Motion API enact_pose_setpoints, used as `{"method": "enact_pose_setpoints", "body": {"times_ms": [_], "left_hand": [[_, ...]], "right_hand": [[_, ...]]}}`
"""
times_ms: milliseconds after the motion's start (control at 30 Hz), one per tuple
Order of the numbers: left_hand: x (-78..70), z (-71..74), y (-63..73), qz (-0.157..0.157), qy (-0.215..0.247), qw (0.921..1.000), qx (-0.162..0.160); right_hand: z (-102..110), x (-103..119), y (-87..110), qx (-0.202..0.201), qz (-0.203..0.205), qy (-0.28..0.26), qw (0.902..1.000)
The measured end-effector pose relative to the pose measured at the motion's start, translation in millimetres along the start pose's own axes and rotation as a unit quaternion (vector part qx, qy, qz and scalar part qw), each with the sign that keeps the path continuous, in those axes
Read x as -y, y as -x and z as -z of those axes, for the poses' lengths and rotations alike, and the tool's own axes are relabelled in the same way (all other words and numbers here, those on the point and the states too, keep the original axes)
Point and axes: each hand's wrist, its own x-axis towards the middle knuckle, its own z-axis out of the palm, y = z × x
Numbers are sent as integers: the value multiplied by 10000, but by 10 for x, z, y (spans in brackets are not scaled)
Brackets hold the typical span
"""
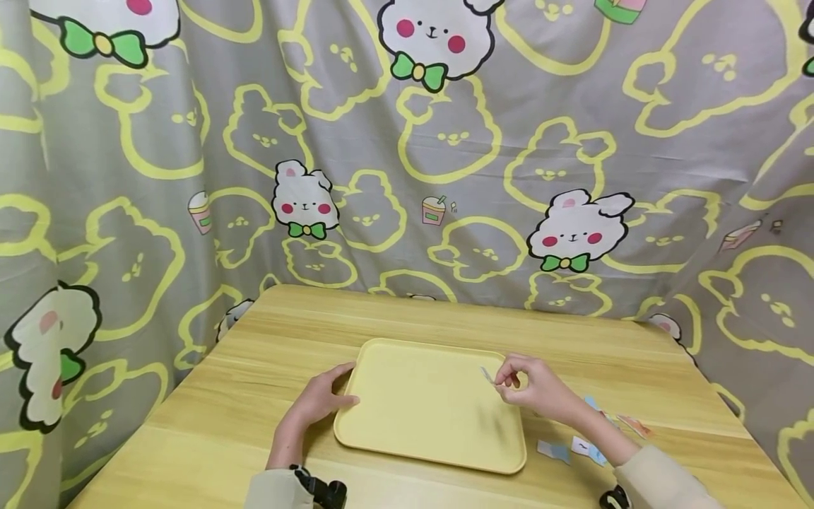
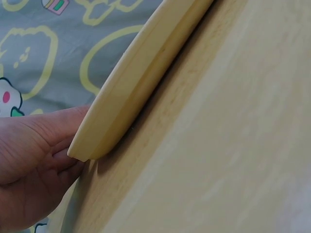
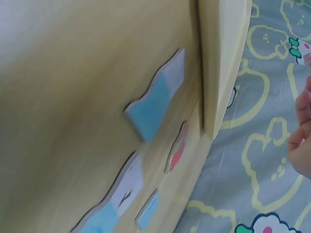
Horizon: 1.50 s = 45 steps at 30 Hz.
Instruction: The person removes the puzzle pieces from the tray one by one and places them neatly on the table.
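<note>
A yellow rectangular tray [image 1: 432,403] lies on the wooden table. At its left edge my left hand [image 1: 321,394] grips the rim, thumb over the top; the left wrist view shows the same hand [image 2: 36,155] against the tray's corner [image 2: 121,92]. Over the tray's far right part, my right hand [image 1: 537,387] pinches a small thin puzzle piece [image 1: 486,375], seen nearly edge-on, its picture hidden. In the right wrist view only some fingers of the right hand [image 3: 302,133] appear at the right edge, and the held piece is out of sight.
Right of the tray, under my right forearm, lie several flat puzzle pieces: a blue-and-white one [image 1: 553,451], another with a dark mark [image 1: 588,449], and an orange-red one [image 1: 634,425]. A patterned grey curtain [image 1: 458,155] surrounds the wooden table [image 1: 305,318].
</note>
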Motion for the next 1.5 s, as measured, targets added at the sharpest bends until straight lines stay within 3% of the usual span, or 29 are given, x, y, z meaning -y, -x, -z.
{"method": "enact_pose_setpoints", "body": {"times_ms": [200,467,1000,1500], "left_hand": [[11,14,7,-7,-19,10000,31],[3,16,27,26,5,10000,44],[7,9,14,38,-87,10000,14],[-37,-2,11,15,-133,9999,47]], "right_hand": [[64,-32,106,-24,-112,69,9999],[132,-77,222,-87,49,77,9999],[305,-200,502,-107,-402,181,9990],[460,-336,726,-399,-245,404,9981]]}}
